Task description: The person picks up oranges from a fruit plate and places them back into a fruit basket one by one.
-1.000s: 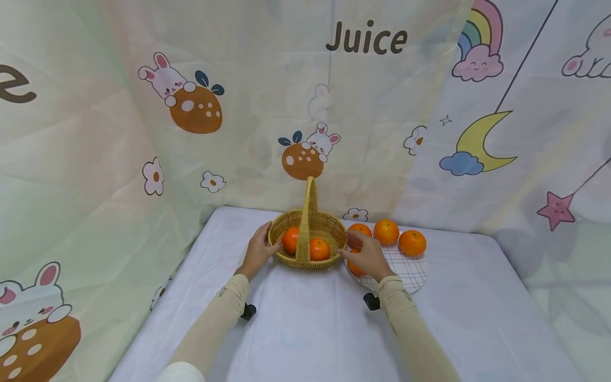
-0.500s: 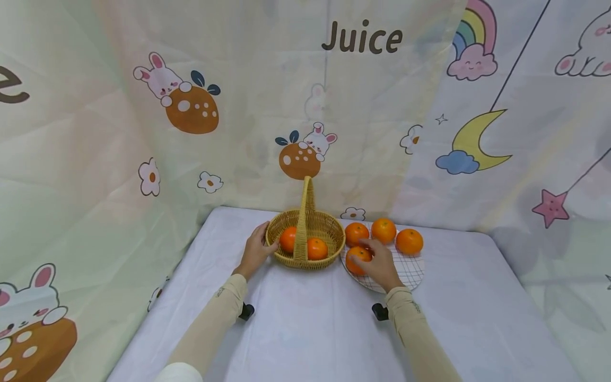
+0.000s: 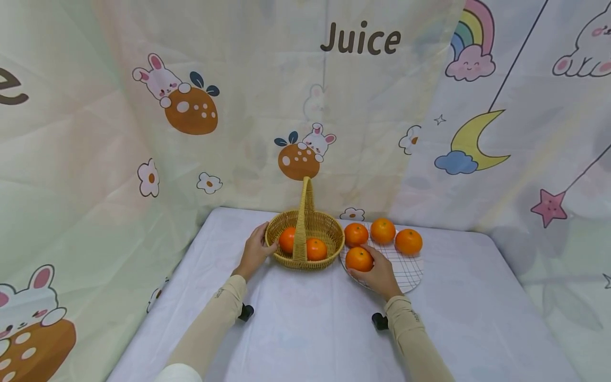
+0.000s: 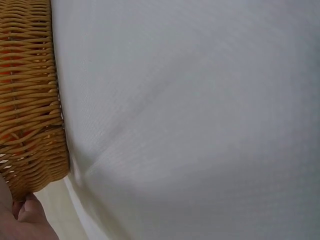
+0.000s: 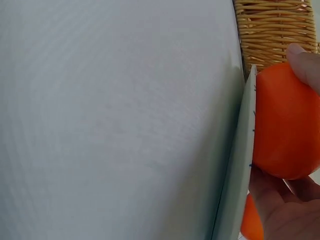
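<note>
A wicker basket (image 3: 329,228) with a tall handle stands at the back middle of the table, two oranges (image 3: 316,249) inside it. At its left side my left hand (image 3: 255,252) grips the basket, thumb towards the front; the left wrist view catches those fingers (image 4: 31,215) against the weave. To the right is a round white plate (image 3: 406,273) with a grid pattern. My right hand (image 3: 380,273) holds an orange (image 3: 359,259) at the plate's left edge, thumb on the near side and fingers behind. In the right wrist view this orange (image 5: 285,122) sits between thumb and fingers.
Three more oranges rest along the plate's back: a left one (image 3: 356,234), a middle one (image 3: 383,231) and a right one (image 3: 408,242). A white cloth (image 3: 305,329) covers the table. Printed curtains (image 3: 248,95) hang close behind and beside it.
My right hand has moved from the basket's right rim over to the plate's front-left orange and taken hold of it. My left hand stays on the basket. The head view has shifted slightly.
</note>
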Tool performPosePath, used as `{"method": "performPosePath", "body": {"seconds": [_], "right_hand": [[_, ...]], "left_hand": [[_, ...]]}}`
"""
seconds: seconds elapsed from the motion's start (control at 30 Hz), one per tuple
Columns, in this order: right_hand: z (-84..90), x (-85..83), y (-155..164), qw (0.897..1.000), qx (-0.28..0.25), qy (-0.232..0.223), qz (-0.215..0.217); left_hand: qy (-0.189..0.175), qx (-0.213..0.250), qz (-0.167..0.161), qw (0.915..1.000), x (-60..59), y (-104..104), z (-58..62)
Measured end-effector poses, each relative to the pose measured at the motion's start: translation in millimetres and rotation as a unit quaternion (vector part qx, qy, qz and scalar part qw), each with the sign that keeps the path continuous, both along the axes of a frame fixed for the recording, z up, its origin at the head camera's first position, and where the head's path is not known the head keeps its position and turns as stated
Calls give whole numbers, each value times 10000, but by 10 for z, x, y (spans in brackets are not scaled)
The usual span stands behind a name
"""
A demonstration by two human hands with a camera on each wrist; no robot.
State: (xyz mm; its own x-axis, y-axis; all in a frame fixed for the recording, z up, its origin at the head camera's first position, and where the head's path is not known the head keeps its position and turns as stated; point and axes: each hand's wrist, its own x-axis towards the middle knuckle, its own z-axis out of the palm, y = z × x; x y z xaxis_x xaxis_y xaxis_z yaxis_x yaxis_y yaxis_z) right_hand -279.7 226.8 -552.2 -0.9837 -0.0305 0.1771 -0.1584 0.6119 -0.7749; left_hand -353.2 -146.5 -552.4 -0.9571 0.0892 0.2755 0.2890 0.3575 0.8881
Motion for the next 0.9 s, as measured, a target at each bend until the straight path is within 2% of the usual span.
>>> {"method": "performPosePath", "body": {"seconds": [0.4,0.6,0.9], "right_hand": [[29,27,-71,9999,24,77,-88],[158,-10,-114,9989,-214,424,-21],[263,-98,-145,9947,-167,1012,88]], "left_hand": [[3,2,35,10000,21,8,17],[-42,-20,61,10000,19,13,21],[4,-54,52,10000,22,11,15]]}}
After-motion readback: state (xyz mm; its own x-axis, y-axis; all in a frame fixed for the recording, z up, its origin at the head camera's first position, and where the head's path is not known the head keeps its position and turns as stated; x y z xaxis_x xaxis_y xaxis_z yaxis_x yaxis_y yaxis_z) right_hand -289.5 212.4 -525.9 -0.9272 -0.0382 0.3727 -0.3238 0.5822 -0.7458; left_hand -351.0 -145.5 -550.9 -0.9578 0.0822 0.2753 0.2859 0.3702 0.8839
